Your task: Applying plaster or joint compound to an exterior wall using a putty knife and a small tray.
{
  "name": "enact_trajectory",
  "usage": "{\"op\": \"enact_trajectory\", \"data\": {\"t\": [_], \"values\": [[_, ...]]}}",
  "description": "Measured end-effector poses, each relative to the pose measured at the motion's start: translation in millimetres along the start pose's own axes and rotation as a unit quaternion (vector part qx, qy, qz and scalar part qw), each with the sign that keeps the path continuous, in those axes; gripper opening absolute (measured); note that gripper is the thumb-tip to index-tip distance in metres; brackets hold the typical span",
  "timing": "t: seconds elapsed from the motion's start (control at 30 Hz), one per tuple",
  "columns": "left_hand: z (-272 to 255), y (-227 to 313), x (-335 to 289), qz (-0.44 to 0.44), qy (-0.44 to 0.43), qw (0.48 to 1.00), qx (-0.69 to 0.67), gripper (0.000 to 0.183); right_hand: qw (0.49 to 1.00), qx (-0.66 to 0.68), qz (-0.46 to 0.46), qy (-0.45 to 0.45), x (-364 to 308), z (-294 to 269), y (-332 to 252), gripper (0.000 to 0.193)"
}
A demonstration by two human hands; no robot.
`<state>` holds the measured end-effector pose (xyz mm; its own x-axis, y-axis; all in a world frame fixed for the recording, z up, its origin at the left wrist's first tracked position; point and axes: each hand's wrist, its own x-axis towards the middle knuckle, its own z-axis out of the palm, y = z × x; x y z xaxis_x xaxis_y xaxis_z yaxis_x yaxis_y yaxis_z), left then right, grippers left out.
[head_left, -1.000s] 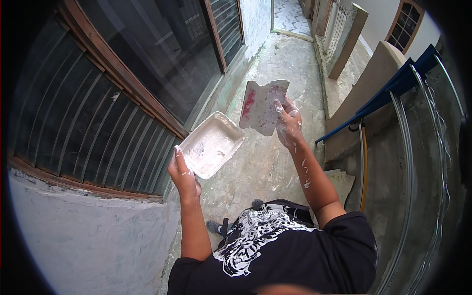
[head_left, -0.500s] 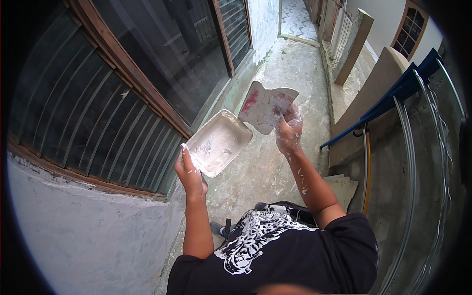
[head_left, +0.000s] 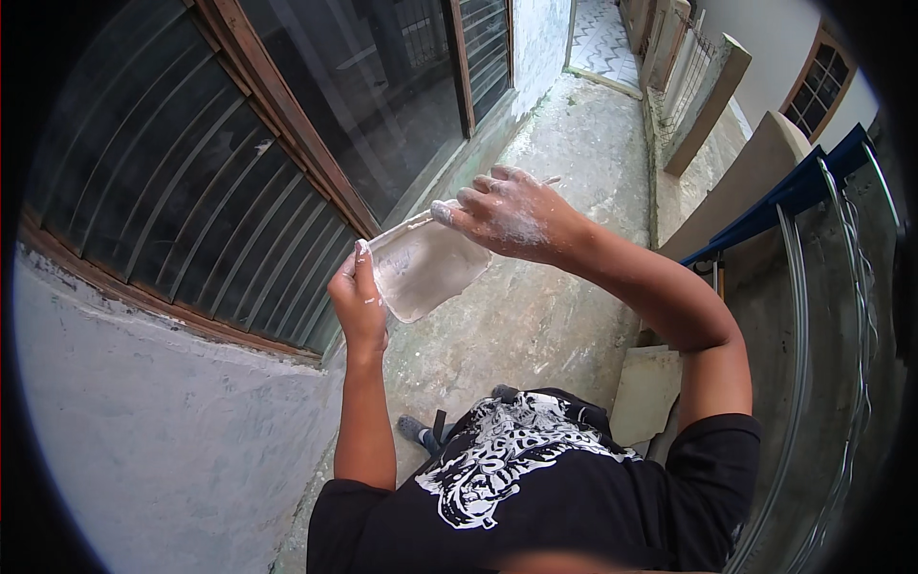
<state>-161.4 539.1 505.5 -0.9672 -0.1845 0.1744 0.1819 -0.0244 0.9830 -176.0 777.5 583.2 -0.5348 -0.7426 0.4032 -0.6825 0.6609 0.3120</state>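
My left hand [head_left: 359, 301] grips the near left end of a shallow, off-white rectangular tray [head_left: 397, 268], thumb over its rim. Whitish paste coats the inside of the tray, which is tilted. Over the tray's far right edge is my right hand [head_left: 512, 215], back of the hand upward and knuckles smeared white. Its fingers are closed on a flat, paste-smeared sheet [head_left: 553, 180]; only a thin bit of its edge clearly shows beyond the knuckles. The hand hides most of the rest, so I cannot tell how far the sheet touches the tray.
A louvred window [head_left: 191, 191] with a wooden frame and a pale wall [head_left: 172, 430] line the left. Concrete floor [head_left: 535, 325] runs ahead to patterned tiles [head_left: 602, 43]. On the right are a blue bar [head_left: 813, 187], metal tubes [head_left: 798, 335] and a pale slab [head_left: 645, 392].
My right hand has moved left and turned over, bringing the sheet from beside the tray to its far edge. The left hand keeps hold of the tray, now tilted differently.
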Motion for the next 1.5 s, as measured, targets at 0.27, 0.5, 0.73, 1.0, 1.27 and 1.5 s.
{"op": "enact_trajectory", "data": {"t": [0.27,0.5,0.73,1.0,1.27,1.5], "values": [[-6,-11,10,0.032,0.006,0.999,0.026,0.038,0.991,-0.078,-0.085,-0.07,38,21,-8,0.033],[-14,-1,22,0.019,0.015,1.0,-0.014,0.038,0.997,-0.01,-0.078,0.0,43,51,-1,0.015],[-6,-9,23,0.064,0.154,0.983,-0.074,0.035,0.98,0.146,0.073,-0.109,45,40,-7,0.033],[-1,-25,24,0.069,0.198,0.971,-0.114,0.034,0.935,0.271,0.172,-0.152,52,63,-12,0.037],[-3,-41,27,0.103,0.21,0.972,-0.024,0.035,0.88,0.379,0.237,-0.163,43,82,-27,0.032],[2,-48,25,0.092,0.223,0.971,-0.005,0.036,0.797,0.503,0.295,-0.157,38,72,-47,0.04]]}}
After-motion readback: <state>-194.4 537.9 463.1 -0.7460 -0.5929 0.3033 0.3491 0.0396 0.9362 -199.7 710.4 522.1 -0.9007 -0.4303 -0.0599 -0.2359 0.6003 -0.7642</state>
